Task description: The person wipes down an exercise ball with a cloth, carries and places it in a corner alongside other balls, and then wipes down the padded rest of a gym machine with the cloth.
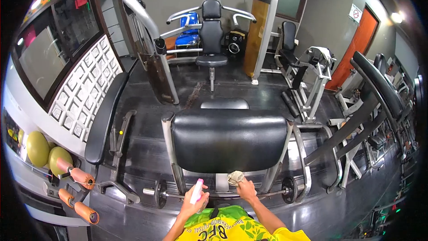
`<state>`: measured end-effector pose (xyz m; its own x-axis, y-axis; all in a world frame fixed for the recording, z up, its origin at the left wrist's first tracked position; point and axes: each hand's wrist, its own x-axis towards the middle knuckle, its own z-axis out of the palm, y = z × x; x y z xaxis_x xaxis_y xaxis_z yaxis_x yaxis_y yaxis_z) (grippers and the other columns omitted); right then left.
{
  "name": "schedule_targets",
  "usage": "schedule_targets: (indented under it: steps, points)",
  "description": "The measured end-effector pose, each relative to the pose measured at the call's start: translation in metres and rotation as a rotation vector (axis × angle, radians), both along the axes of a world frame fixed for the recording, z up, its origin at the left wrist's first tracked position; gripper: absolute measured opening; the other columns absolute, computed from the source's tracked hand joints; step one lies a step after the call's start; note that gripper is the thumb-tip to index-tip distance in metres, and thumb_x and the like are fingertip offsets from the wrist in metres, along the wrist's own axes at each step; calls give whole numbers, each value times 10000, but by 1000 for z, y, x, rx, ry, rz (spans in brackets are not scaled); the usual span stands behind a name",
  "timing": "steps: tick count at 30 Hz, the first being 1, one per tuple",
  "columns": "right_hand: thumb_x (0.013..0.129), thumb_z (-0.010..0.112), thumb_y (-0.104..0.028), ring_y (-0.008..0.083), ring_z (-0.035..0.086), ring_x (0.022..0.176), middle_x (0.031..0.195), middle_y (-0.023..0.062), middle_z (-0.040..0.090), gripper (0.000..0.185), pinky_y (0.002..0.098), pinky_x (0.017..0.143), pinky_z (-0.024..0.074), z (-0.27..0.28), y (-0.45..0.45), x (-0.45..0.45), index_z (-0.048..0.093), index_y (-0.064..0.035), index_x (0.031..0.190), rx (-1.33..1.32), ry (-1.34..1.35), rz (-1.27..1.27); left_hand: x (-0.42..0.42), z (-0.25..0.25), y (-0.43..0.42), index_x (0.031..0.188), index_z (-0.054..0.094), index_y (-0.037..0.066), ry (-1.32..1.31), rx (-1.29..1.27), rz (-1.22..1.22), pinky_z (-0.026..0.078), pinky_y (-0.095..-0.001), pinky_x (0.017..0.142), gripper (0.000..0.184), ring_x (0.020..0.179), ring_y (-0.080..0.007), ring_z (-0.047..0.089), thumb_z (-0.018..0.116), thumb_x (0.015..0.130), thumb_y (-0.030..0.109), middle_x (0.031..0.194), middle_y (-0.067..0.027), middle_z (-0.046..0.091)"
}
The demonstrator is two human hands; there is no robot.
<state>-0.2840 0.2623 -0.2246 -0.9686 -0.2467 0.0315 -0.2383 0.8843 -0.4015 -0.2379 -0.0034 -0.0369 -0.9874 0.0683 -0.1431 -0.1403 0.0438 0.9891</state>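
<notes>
My left hand [201, 201] is wrapped round a white spray bottle [196, 191] with a pink top, held upright just in front of my body. A crumpled beige cloth [235, 178] is gripped in my right hand [246, 190], close to the lower edge of a black padded bench cushion [229, 139]. Whether the cloth touches the cushion, I cannot tell. Below both hands a barbell [267, 193] with a small plate at each end lies across the bench's metal frame.
A flat black bench [107, 118] stands to the left, near orange foam rollers [83, 177] and green exercise balls [38, 148]. Ahead is a machine with a black seat [211, 60]. More gym machines [314, 80] line the right side, before an orange door [356, 49].
</notes>
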Motion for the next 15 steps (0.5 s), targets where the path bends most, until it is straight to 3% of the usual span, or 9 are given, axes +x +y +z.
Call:
schedule_targets:
  steps: [4,6,7,8,9,12,15]
  points:
    - [688,586,-121,364,575,953,1089,177,594,441,424,829,469,27,13,3,590,-94,1128,-131,-132,8,-1,-1,1,1040,552,26,-15,-33,-29,455,-232,584,247,635,-64,571,640,809,40,692,-14,600]
    - [723,614,-143,351,572,902,1047,156,604,465,429,774,452,34,-2,5,574,-155,1187,-277,158,-13,-1,-4,2,1042,554,27,36,-49,-30,442,-236,534,230,562,-71,555,639,832,67,626,-12,585]
    - [714,628,-132,334,571,882,1065,146,606,544,426,732,444,31,-10,1,542,-136,1251,-218,163,26,0,-5,3,1041,555,28,24,-35,-21,442,-234,534,230,563,-68,554,640,832,67,627,-13,587]
    - [643,614,-65,336,575,888,1028,168,626,585,429,734,436,28,-22,-5,553,-70,1225,-237,284,75,1,-5,4,1041,557,29,14,-23,-11,441,-232,533,229,564,-65,553,641,831,68,628,-14,588]
    - [648,629,-81,315,577,900,1025,162,630,556,420,741,426,32,-39,-13,572,-47,1200,-226,350,86,1,-6,3,1041,557,29,9,-27,-16,441,-232,533,229,564,-65,553,641,831,68,628,-14,588]
    - [704,627,-142,283,552,836,878,113,602,199,405,730,404,14,-79,-32,667,-57,878,-75,332,84,4,-15,2,1039,558,29,0,-24,-40,441,-228,533,228,570,-58,550,643,830,65,631,-11,591]
    - [732,598,-170,248,532,871,927,93,571,113,402,727,382,-7,-72,-39,680,-116,789,81,346,180,3,-13,1,1036,561,30,10,-80,-88,438,-225,534,222,575,-53,546,641,831,59,636,-4,592]
